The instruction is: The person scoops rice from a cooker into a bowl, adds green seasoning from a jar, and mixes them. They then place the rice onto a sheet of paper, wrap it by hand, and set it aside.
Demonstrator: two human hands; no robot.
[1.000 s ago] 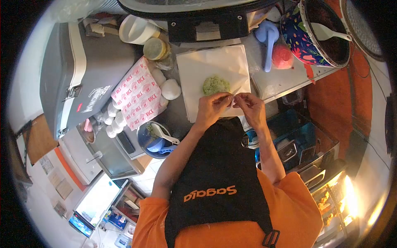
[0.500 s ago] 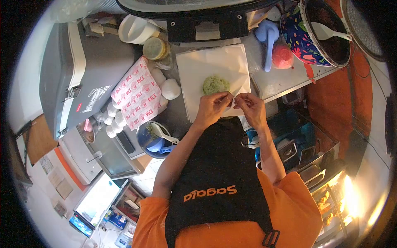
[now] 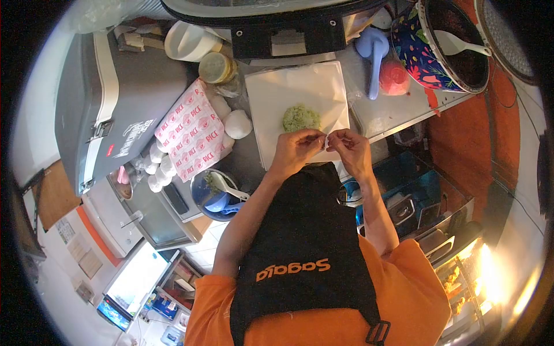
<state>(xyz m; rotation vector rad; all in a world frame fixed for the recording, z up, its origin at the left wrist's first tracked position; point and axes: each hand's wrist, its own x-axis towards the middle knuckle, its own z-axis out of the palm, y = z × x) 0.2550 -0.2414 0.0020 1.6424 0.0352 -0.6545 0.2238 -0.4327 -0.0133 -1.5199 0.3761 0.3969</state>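
A mound of pale green, grainy food that looks like rice (image 3: pixel 301 117) lies on white paper sheets (image 3: pixel 271 95) on the counter. My left hand (image 3: pixel 298 153) is just below the mound, thumb and fingers pinched together. Close beside it, my right hand (image 3: pixel 350 153) is pinched in the same way, the fingertips of both almost meeting. Creases in the paper run to those fingertips, and both hands seem to grip its lifted near edge. The exact grip is partly hidden by the fingers.
White round bundles (image 3: pixel 237 124) and a printed rice wrapper (image 3: pixel 191 131) lie to the left, beside a grey cool box (image 3: pixel 115 109). Below them sits a bowl of scoops (image 3: pixel 214 196). At right are a blue ladle (image 3: pixel 375 60), a red-pink bundle (image 3: pixel 394 79) and a patterned pot (image 3: pixel 430 55).
Hardly anything differs. Both hands keep their pinch at the same spot, with only a slight shift of the fingers. The green mound stays where it was.
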